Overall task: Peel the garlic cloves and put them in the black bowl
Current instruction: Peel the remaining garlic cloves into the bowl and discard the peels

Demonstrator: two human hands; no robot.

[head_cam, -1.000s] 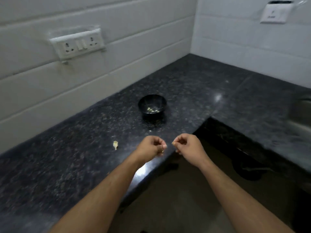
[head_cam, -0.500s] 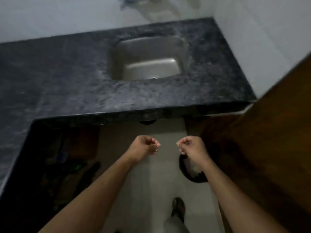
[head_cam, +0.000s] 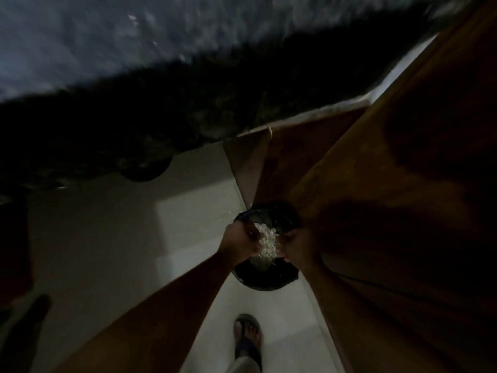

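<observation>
Garlic peel (head_cam: 266, 244), pale scraps, lies in a black bin (head_cam: 265, 278) on the floor, below the counter (head_cam: 107, 49). Both hands, left hand (head_cam: 242, 239) and right hand (head_cam: 294, 246), now hover over it after turning from the counter; grips unclear. Bowl unseen.

We find both hands over a bin (head_cam: 265, 281) on the floor (head_cam: 129, 238); countertop (head_cam: 107, 49) ahead, door (head_cam: 403, 211) right, sandalled foot (head_cam: 247, 335) behind them.
</observation>
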